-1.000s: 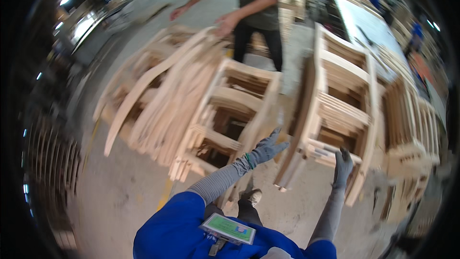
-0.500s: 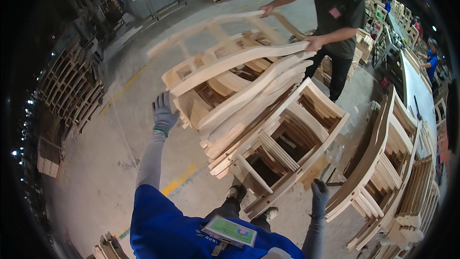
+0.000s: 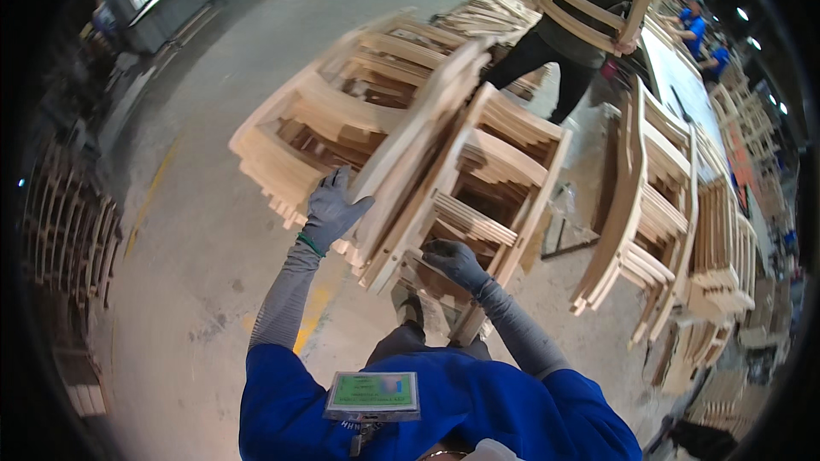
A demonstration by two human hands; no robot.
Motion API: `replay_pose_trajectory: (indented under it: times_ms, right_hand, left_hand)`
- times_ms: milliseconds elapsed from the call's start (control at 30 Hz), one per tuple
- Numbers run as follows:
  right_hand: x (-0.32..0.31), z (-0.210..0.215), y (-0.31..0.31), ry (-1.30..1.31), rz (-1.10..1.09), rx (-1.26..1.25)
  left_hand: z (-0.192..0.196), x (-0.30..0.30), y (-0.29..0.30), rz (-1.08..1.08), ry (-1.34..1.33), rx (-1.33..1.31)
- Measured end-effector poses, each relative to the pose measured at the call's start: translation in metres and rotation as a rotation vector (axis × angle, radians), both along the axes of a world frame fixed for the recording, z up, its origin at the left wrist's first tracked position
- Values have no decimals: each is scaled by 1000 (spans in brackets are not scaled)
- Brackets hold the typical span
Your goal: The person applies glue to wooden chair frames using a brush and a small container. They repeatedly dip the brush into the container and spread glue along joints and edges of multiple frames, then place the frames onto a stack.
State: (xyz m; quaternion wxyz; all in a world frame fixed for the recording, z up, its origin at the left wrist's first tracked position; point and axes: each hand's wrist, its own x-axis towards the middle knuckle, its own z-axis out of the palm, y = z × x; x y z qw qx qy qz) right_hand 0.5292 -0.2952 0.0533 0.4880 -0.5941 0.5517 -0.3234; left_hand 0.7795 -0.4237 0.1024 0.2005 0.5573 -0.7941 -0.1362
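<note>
My left hand [image 3: 336, 207], in a grey glove, is spread open at the near end of a stack of pale wooden chair-back frames [image 3: 290, 111]. Whether it touches the wood, I cannot tell. Just right of it, my gloved right hand [image 3: 457, 263] reaches over the near end of a second stack of slatted wooden frames [image 3: 504, 154]. Its fingers are together and curled; anything in them is hidden. Across the stacks, a co-worker in a dark shirt holds up a curved wooden frame [image 3: 581, 32] in both hands.
More curved frames [image 3: 636, 205] stand stacked at the right, beside a long table [image 3: 670, 77]. Further wooden pieces [image 3: 491, 17] lie behind the stacks. Dark stacked frames [image 3: 68, 222] are at the far left. Other people in blue work at the far right.
The co-worker has lifted a frame off the left stack and carried it up and right. My left hand has moved onto the stack's near end; my right hand has swung left to the second stack.
</note>
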Motion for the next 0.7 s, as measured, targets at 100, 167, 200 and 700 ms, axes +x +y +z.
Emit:
replay_pose_trajectory:
  times_ms: [100,167,200,700]
  right_hand:
    - [-13,-11,20,31,-110,116]
    - [-15,-18,24,-48,-193,190]
    - [-16,-22,22,-24,-190,190]
    - [-8,76,-146,544,-209,-661]
  left_hand:
    - [-24,-21,-18,-58,-113,-19]
    - [-36,-27,-33,-64,-131,-115]
    - [-37,-35,-43,-67,-153,-25]
    - [-26,73,102,-154,-73,137]
